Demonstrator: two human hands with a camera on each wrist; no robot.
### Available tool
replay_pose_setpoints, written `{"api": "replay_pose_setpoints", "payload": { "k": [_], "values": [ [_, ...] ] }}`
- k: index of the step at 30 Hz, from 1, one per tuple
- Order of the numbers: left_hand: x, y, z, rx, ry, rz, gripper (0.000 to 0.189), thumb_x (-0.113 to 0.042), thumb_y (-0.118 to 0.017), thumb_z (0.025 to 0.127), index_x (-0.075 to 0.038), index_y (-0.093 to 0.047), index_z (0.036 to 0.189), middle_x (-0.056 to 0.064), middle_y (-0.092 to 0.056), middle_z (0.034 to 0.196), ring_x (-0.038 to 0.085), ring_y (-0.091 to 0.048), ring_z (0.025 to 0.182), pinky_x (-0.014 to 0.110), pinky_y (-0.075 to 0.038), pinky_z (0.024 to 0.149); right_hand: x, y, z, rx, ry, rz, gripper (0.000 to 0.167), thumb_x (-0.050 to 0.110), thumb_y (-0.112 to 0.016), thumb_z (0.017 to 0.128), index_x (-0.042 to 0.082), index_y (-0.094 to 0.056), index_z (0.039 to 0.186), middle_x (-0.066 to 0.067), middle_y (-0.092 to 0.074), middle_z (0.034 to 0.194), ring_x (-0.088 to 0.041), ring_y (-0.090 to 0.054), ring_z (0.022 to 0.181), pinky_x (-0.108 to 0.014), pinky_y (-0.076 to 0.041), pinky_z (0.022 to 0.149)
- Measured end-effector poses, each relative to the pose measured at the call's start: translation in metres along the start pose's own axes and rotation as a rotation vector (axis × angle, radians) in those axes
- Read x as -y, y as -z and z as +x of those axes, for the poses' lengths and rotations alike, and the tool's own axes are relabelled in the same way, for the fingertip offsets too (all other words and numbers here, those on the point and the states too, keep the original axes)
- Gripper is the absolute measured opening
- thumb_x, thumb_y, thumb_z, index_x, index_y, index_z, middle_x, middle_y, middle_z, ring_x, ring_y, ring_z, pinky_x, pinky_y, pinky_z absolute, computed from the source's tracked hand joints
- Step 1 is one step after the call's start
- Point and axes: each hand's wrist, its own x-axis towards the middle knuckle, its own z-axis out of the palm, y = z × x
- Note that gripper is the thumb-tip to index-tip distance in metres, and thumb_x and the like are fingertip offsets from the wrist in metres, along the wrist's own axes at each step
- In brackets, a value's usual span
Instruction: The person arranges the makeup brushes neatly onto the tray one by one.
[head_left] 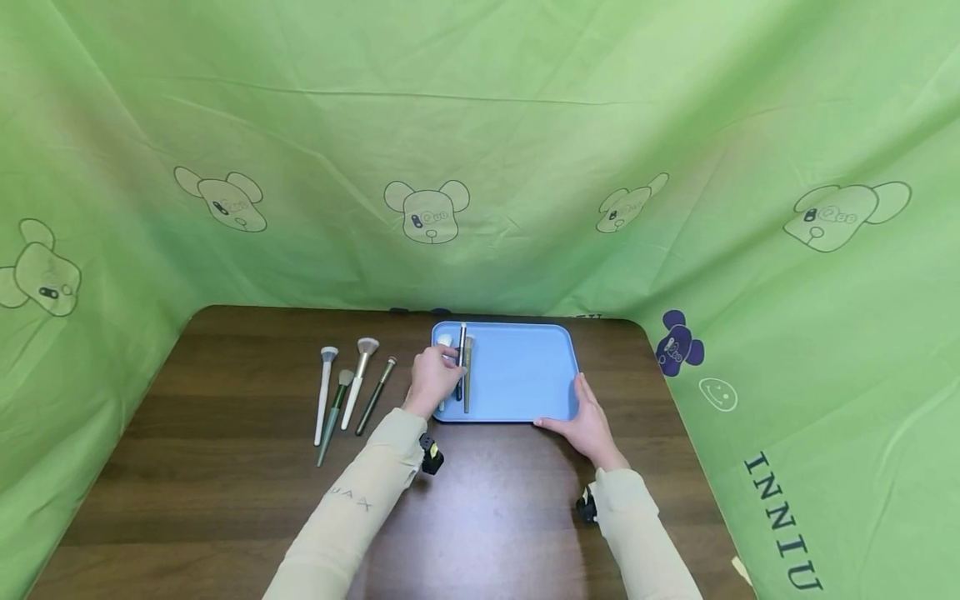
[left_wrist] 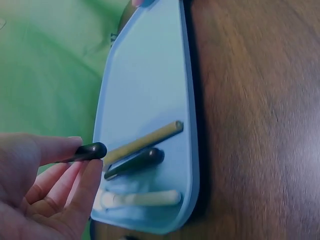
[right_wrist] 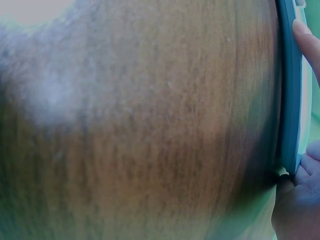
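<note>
My left hand pinches a slim dark-handled makeup brush between thumb and fingers, above the left part of a blue tray. In the head view, its tip points away from me. Beneath, the tray holds a white brush, a dark green brush and an olive-handled brush, side by side; the hand partly covers them in the head view. At the tray's near right corner, my right hand holds the edges, its thumb on the front rim and its fingers along the right side.
Left of the tray on the brown wooden table lie a white brush, a green brush, another white brush and a short dark brush. A green cloth hangs behind and at both sides.
</note>
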Motion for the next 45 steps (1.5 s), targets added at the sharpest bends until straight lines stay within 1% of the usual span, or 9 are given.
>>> {"api": "replay_pose_setpoints", "payload": {
  "k": [9, 15, 18, 21, 24, 27, 34, 39, 45],
  "values": [
    [-0.01, -0.019, 0.001, 0.023, 0.011, 0.051, 0.02, -0.007, -0.08, 0.08, -0.003, -0.076, 0.099, 0.003, -0.074, 0.077, 0.017, -0.071, 0.072, 0.036, -0.054, 0.071, -0.001, 0.0, 0.0, -0.001, -0.001, 0.004, 0.132, 0.056, -0.089, 0.072, -0.005, -0.011, 0.159, -0.021, -0.008, 0.167, -0.034, -0.012, 0.152, -0.049, -0.02, 0.119],
    [-0.015, -0.026, 0.001, 0.048, 0.026, 0.107, 0.022, -0.007, -0.081, 0.08, -0.001, -0.074, 0.099, 0.01, -0.073, 0.091, 0.028, -0.069, 0.085, 0.04, -0.055, 0.077, -0.002, -0.001, 0.0, -0.008, 0.009, 0.005, 0.131, 0.056, -0.089, 0.072, -0.006, -0.012, 0.159, -0.021, -0.009, 0.167, -0.034, -0.013, 0.152, -0.05, -0.021, 0.119],
    [-0.017, -0.029, 0.002, 0.064, 0.036, 0.135, 0.018, -0.006, -0.08, 0.08, -0.001, -0.074, 0.096, 0.01, -0.072, 0.093, 0.028, -0.067, 0.085, 0.039, -0.055, 0.076, -0.003, -0.001, 0.0, -0.007, 0.008, 0.008, 0.132, 0.056, -0.089, 0.072, -0.005, -0.012, 0.159, -0.021, -0.009, 0.167, -0.035, -0.013, 0.152, -0.05, -0.021, 0.118],
    [-0.019, -0.031, 0.004, 0.076, 0.04, 0.171, 0.008, -0.005, -0.078, 0.081, -0.005, -0.07, 0.081, 0.005, -0.066, 0.079, 0.022, -0.061, 0.072, 0.036, -0.053, 0.066, -0.003, -0.001, 0.0, -0.006, 0.007, 0.01, 0.132, 0.056, -0.089, 0.072, -0.005, -0.011, 0.159, -0.021, -0.008, 0.167, -0.035, -0.012, 0.152, -0.051, -0.021, 0.118],
    [-0.019, -0.034, 0.005, 0.091, 0.027, 0.186, 0.029, -0.001, -0.073, 0.082, -0.01, -0.057, 0.06, 0.001, -0.053, 0.059, 0.018, -0.048, 0.057, 0.033, -0.046, 0.053, -0.002, -0.001, 0.0, -0.005, 0.004, 0.012, 0.131, 0.055, -0.089, 0.072, -0.005, -0.011, 0.159, -0.021, -0.008, 0.168, -0.034, -0.012, 0.153, -0.05, -0.021, 0.119],
    [-0.02, -0.037, 0.005, 0.107, 0.017, 0.193, 0.042, 0.003, -0.068, 0.084, -0.013, -0.044, 0.053, 0.001, -0.044, 0.05, 0.018, -0.041, 0.049, 0.033, -0.04, 0.047, -0.001, 0.0, 0.0, -0.002, 0.002, 0.012, 0.131, 0.055, -0.089, 0.073, -0.005, -0.01, 0.159, -0.021, -0.007, 0.167, -0.035, -0.012, 0.153, -0.05, -0.02, 0.119],
    [-0.021, -0.042, 0.004, 0.093, 0.001, 0.255, 0.03, 0.003, -0.066, 0.087, -0.008, -0.054, 0.061, 0.008, -0.056, 0.06, 0.022, -0.053, 0.052, 0.038, -0.048, 0.05, 0.0, 0.0, 0.001, -0.003, 0.0, 0.02, 0.131, 0.053, -0.089, 0.073, -0.005, -0.01, 0.159, -0.021, -0.007, 0.167, -0.035, -0.012, 0.152, -0.05, -0.02, 0.119],
    [-0.023, -0.046, 0.003, 0.05, -0.041, 0.33, 0.015, 0.004, -0.067, 0.087, 0.0, -0.065, 0.073, 0.016, -0.067, 0.074, 0.03, -0.066, 0.064, 0.043, -0.055, 0.058, -0.001, -0.001, 0.002, -0.001, -0.001, 0.016, 0.13, 0.052, -0.089, 0.073, -0.005, -0.01, 0.159, -0.022, -0.007, 0.167, -0.035, -0.012, 0.152, -0.051, -0.02, 0.119],
    [-0.021, -0.052, 0.003, 0.033, -0.02, 0.394, 0.006, 0.001, -0.068, 0.09, 0.002, -0.07, 0.084, 0.019, -0.07, 0.083, 0.034, -0.071, 0.074, 0.044, -0.058, 0.061, -0.003, -0.002, 0.003, -0.002, -0.005, 0.008, 0.131, 0.053, -0.089, 0.073, -0.004, -0.009, 0.16, -0.021, -0.007, 0.168, -0.034, -0.011, 0.153, -0.049, -0.019, 0.119]
  ]
}}
